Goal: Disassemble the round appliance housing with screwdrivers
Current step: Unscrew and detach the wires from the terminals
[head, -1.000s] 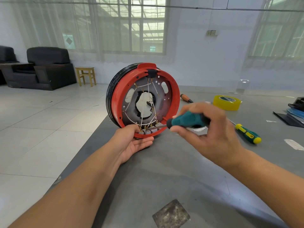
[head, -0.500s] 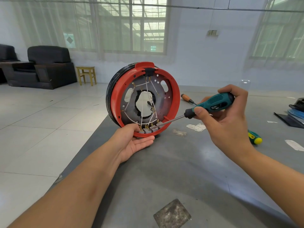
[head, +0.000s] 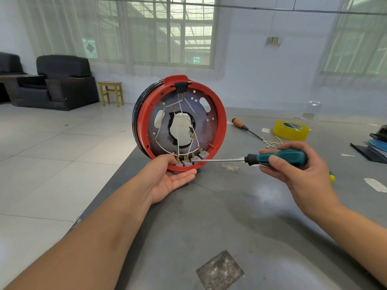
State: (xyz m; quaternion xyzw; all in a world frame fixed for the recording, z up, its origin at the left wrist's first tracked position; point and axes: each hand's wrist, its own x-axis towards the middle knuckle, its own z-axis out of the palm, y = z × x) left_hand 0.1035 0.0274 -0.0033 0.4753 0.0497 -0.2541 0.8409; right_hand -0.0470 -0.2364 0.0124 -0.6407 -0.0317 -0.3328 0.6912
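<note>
On the table [head: 209, 216], right hand [head: 297, 170] grips a level screwdriver [head: 272, 158] pointing left; left hand [head: 169, 178] cups housing [head: 180, 122].

Head camera looks forward-down (close) over table [head: 230, 216]

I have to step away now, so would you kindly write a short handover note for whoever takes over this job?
Left hand: open, cupped under the lower rim of the housing, which stands on edge on the table.
Right hand: grips the teal screwdriver, tip at the grey terminal blocks inside the bottom rim.
Done: the inside is exposed, white wires showing.
Left: the blocks and wires are still in place.
Spare: orange-handled screwdriver beside the yellow tape.
</note>
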